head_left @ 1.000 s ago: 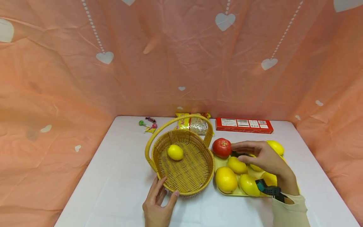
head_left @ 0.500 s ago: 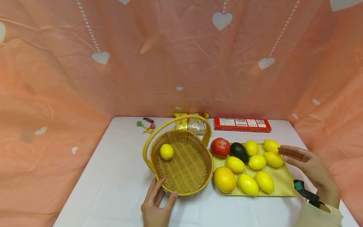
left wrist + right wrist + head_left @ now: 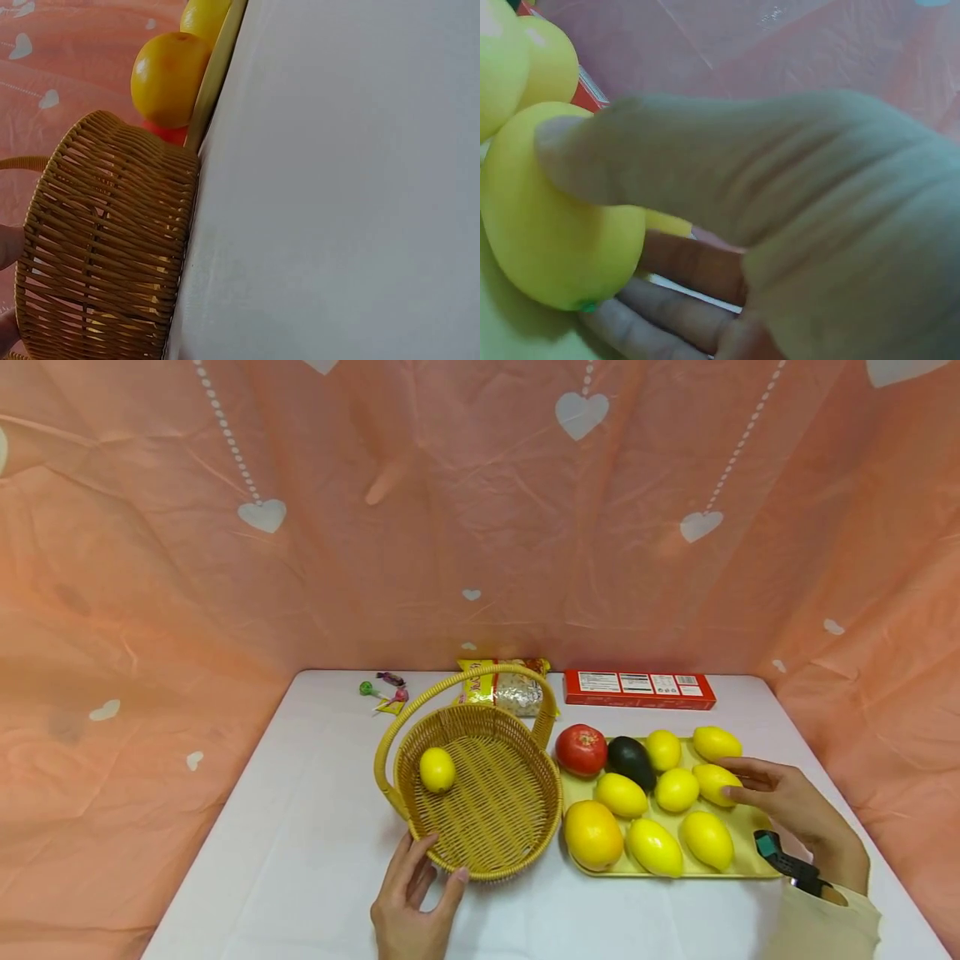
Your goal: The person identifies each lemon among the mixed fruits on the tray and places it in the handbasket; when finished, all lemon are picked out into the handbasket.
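My left hand [image 3: 412, 902] holds the near left rim of a round wicker basket [image 3: 480, 860] with a tall handle. One lemon [image 3: 437, 770] lies inside, toward the left wall. Over the right side of a yellow tray [image 3: 750, 852], my right hand [image 3: 802, 810] grips a lemon [image 3: 714, 783]. In the right wrist view, the thumb [image 3: 577, 154] lies across that lemon [image 3: 562, 247], with fingers at its far side. Several more lemons, an orange [image 3: 593, 836], a red pomegranate [image 3: 581, 750] and a dark avocado [image 3: 630, 762] share the tray.
Behind the basket lies a snack bag [image 3: 517, 693]. A flat red box [image 3: 637, 691] sits at the table's back right, and wrapped candies and lollipops [image 3: 400, 695] at the back left. A pink curtain [image 3: 450, 527] surrounds the table.
My right hand moved from above the avocado out past the tray's right side, then back left onto a lemon. The basket's lemon rolled left; a front lemon shifted slightly right. My left hand stayed.
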`<state>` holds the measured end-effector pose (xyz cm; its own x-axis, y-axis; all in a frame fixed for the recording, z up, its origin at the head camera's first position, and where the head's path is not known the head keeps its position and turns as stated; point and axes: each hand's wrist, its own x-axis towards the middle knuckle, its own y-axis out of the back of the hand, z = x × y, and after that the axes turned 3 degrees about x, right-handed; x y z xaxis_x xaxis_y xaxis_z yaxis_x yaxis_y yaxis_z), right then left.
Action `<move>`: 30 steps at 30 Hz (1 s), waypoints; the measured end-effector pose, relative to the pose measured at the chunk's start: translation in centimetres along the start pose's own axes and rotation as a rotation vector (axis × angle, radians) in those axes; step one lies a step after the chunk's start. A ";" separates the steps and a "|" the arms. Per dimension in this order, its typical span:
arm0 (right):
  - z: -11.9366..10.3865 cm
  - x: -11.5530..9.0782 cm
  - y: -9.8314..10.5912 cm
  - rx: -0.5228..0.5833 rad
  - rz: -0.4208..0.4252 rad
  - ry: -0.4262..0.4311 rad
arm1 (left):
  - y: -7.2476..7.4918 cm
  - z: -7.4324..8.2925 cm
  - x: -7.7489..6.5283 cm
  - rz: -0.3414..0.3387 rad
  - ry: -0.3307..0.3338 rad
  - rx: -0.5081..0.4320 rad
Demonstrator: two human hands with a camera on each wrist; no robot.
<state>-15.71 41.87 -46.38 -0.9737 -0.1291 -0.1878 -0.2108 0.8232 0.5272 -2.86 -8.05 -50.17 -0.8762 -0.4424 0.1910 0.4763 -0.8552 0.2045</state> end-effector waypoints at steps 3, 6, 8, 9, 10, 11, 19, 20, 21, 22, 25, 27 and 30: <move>-0.7 -0.1 -0.1 -0.021 -0.007 -0.030 | 0.0 0.1 -0.1 0.006 0.001 0.001; -1.4 -0.4 0.0 -0.037 0.036 0.023 | -0.1 0.2 -0.2 0.017 -0.001 -0.001; -2.2 -0.6 0.2 -0.037 0.075 0.096 | -0.1 0.3 -0.2 0.024 -0.003 0.002; -2.6 -0.6 0.2 -0.025 0.087 0.139 | -0.1 0.3 -0.3 0.028 -0.004 0.004; -3.1 -0.7 0.2 -0.009 0.091 0.186 | -0.1 0.3 -0.3 0.030 -0.007 0.006; -3.7 -0.7 0.1 0.008 0.091 0.226 | -0.1 0.3 -0.3 0.030 -0.009 0.010; -9.9 -0.1 -3.5 0.135 -0.056 0.472 | 0.0 0.2 0.3 0.001 -0.012 0.018; -10.5 0.1 -4.1 0.154 -0.095 0.487 | 0.0 0.1 0.3 -0.007 -0.007 0.010; -11.1 0.4 -4.8 0.175 -0.135 0.503 | 0.0 0.1 0.4 -0.014 -0.001 0.002; -11.6 0.6 -5.5 0.198 -0.177 0.508 | 0.0 0.0 0.4 -0.021 0.005 -0.005; -13.0 1.5 -7.8 0.253 -0.303 0.530 | 0.0 -0.1 0.4 -0.035 0.022 -0.037; -13.8 2.0 -9.6 0.283 -0.381 0.550 | 0.0 -0.2 0.4 -0.033 0.036 -0.059; -14.8 2.6 -12.5 0.297 -0.492 0.610 | 0.0 -0.2 0.3 -0.022 0.056 -0.088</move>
<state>-16.92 23.05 -41.15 -0.6705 -0.7179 0.1872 -0.6755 0.6951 0.2460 -3.13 -8.23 -50.34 -0.8901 -0.4361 0.1327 0.4513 -0.8840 0.1219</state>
